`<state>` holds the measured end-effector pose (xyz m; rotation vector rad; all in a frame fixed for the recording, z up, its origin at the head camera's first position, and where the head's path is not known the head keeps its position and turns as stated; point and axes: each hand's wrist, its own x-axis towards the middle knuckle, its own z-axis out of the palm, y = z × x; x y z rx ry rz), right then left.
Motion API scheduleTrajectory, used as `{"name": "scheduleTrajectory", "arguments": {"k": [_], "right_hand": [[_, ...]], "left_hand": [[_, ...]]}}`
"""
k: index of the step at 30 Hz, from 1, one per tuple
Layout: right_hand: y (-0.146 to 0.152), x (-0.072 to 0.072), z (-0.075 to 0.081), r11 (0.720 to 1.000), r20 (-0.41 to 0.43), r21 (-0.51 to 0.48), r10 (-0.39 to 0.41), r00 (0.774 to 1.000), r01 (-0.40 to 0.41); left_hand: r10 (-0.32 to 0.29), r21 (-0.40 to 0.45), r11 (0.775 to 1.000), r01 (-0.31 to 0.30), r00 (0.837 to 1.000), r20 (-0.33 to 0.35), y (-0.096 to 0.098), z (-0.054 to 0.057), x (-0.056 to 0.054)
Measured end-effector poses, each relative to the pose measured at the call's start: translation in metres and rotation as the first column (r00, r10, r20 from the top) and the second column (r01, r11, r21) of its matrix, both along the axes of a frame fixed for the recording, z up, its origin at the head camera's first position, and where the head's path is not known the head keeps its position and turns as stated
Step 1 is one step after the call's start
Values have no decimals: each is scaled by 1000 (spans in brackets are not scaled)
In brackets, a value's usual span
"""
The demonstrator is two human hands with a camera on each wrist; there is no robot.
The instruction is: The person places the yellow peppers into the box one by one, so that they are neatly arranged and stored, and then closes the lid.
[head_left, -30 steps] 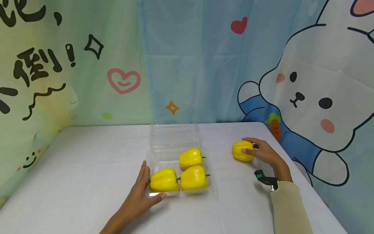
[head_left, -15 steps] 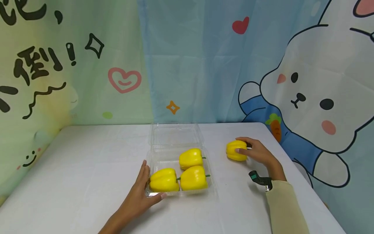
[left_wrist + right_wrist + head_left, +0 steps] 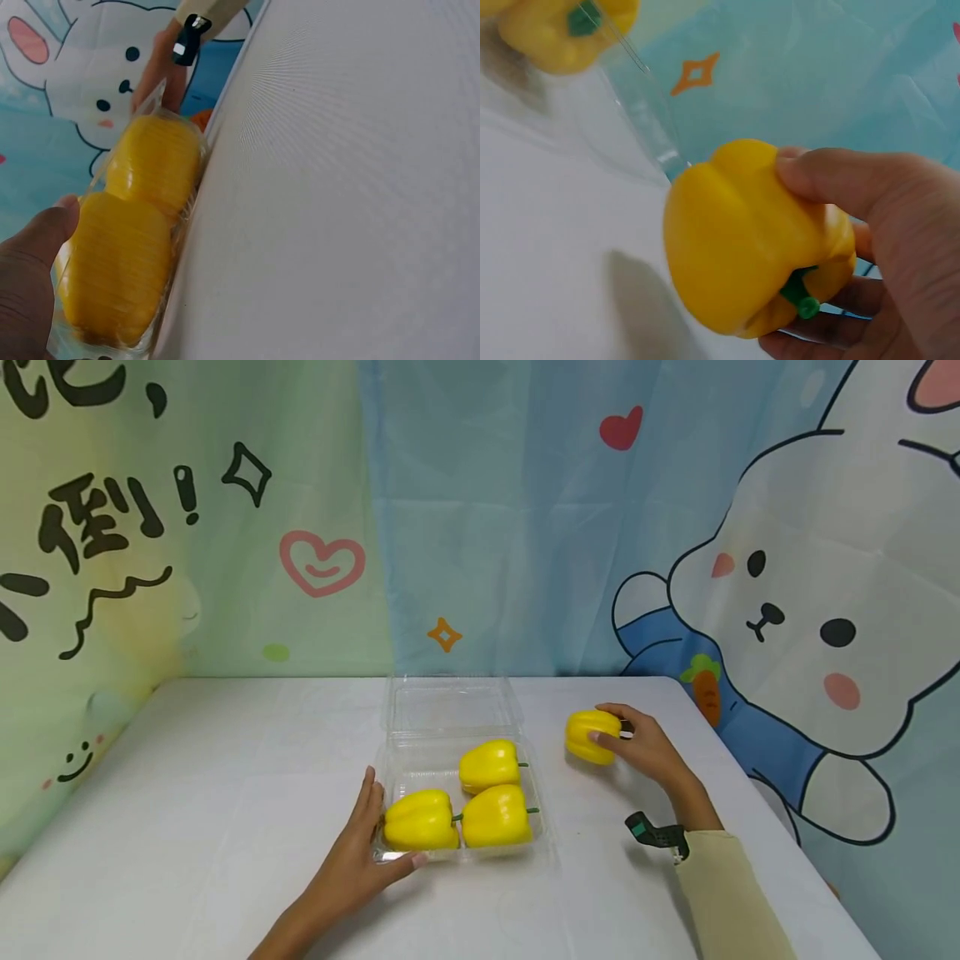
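Observation:
My right hand grips a yellow bell pepper, thumb on one side and fingers on the other. The right wrist view shows this pepper's green stem facing the palm and its shadow on the table apart from it. A clear plastic clamshell box lies with its lid folded back. Inside are three more yellow bell peppers: one at the back, one at front left and one at front right. My left hand rests against the box's front left corner, fingers straight along its side, thumb at the front rim.
The box's open lid reaches toward the table's back edge. A white cloth covers the table. Behind it hangs a printed curtain, and the table's right edge runs close to the right forearm.
My right hand has moved left toward the box with the bell pepper, which now sits slightly higher in view. The left hand, the box and its peppers have stayed in place.

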<state>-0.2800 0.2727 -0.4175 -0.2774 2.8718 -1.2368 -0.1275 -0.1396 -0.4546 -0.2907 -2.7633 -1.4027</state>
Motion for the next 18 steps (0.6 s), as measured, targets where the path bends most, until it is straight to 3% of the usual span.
{"name": "scheduleTrajectory", "arguments": {"k": [6,18], "right_hand": [[-17,6,10,999,-57,-41,-2,998,-1],[-50,18,30,980,-139,-142,117,983,-137]], "left_hand": [[12,-4,1000,-12,1000,-7,0,-1,0],[3,-4,1000,-3,1000,-7,3,-2,3]]}}
